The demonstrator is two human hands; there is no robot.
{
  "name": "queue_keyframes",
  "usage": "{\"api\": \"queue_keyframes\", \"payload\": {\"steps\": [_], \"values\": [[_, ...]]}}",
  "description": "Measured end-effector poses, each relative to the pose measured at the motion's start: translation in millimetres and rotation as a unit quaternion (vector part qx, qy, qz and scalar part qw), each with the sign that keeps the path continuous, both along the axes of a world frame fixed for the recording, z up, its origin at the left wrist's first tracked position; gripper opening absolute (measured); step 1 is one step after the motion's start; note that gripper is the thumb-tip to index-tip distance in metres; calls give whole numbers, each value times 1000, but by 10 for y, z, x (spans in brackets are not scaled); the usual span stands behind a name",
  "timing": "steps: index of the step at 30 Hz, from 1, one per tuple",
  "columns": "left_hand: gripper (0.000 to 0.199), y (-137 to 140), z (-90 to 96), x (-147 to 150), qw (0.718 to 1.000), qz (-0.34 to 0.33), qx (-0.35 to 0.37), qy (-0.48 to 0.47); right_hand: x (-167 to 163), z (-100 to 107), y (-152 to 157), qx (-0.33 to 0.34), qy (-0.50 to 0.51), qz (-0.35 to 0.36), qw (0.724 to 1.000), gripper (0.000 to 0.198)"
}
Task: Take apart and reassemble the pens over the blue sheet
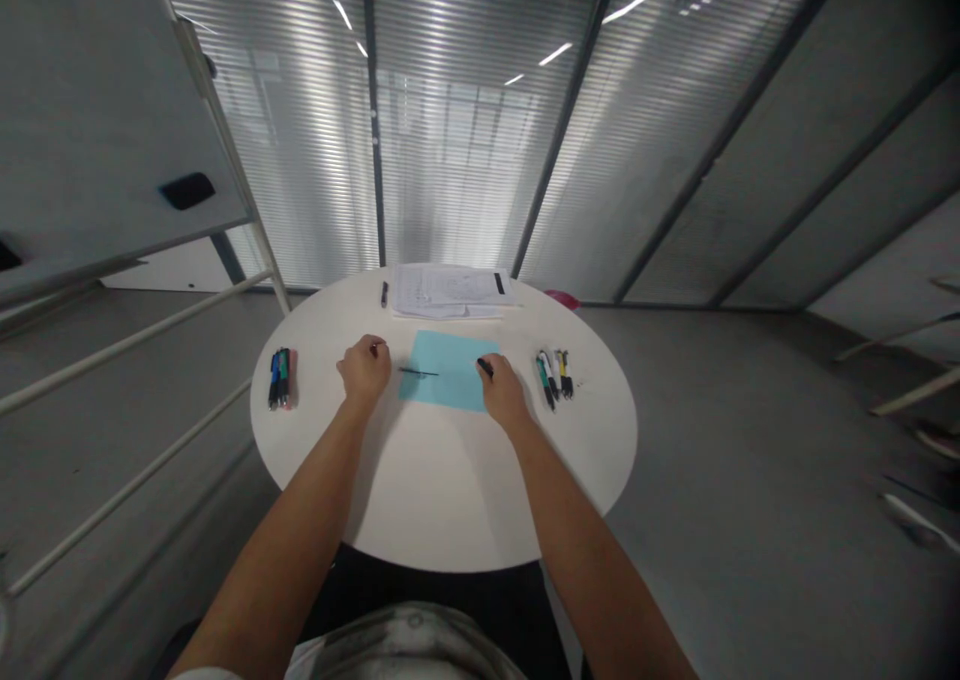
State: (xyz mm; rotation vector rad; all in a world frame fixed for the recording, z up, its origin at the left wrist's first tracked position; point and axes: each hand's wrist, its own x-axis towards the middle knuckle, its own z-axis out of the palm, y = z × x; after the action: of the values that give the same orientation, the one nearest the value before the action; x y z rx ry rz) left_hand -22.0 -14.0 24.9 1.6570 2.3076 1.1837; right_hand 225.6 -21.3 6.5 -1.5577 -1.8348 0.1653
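Note:
My left hand is closed in a pinch just left of the light-blue sheet. Something small and dark shows at its fingertips, too small to name. On the sheet's right edge, my right hand is closed around a black pen piece, whose dark end sticks out toward the upper left. A thin dark pen refill lies across the left part of the sheet, between the two hands and apart from both. Fingers hide the rest of what each hand holds.
The round white table bears several pens at left and several more pens at right. Stacked papers lie at the back beside a dark pen. A whiteboard stand is at left.

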Motion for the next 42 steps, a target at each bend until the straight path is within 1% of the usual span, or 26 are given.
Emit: {"api": "queue_keyframes", "payload": {"steps": [5,7,11,16,19,22,25,29,34,39,42], "values": [[27,-74,78,133,994,-69,80,11,-11,62,-27,-2,4,1,1000,19],[27,-112,97,201,991,-98,93,25,-33,102,-50,-1,6,12,1000,20],[25,-184,111,334,980,-146,118,61,-93,156,-90,31,23,31,999,20],[27,-262,130,436,960,-212,155,100,-155,182,-136,69,86,91,990,21],[30,-297,134,489,946,-249,166,125,-192,185,-162,67,123,129,982,21],[34,-317,115,546,926,-287,177,168,-240,174,-174,66,164,156,972,20],[32,-318,84,580,914,-301,182,200,-282,160,-176,59,196,176,963,19],[25,-311,63,574,911,-307,181,208,-299,158,-181,46,219,192,955,18],[23,-314,51,583,905,-321,186,207,-286,154,-181,39,230,175,957,17],[20,-330,56,618,911,-330,184,164,-284,154,-180,19,208,162,964,20],[15,-333,63,618,921,-325,191,102,-270,172,-199,17,163,122,979,23]]}}
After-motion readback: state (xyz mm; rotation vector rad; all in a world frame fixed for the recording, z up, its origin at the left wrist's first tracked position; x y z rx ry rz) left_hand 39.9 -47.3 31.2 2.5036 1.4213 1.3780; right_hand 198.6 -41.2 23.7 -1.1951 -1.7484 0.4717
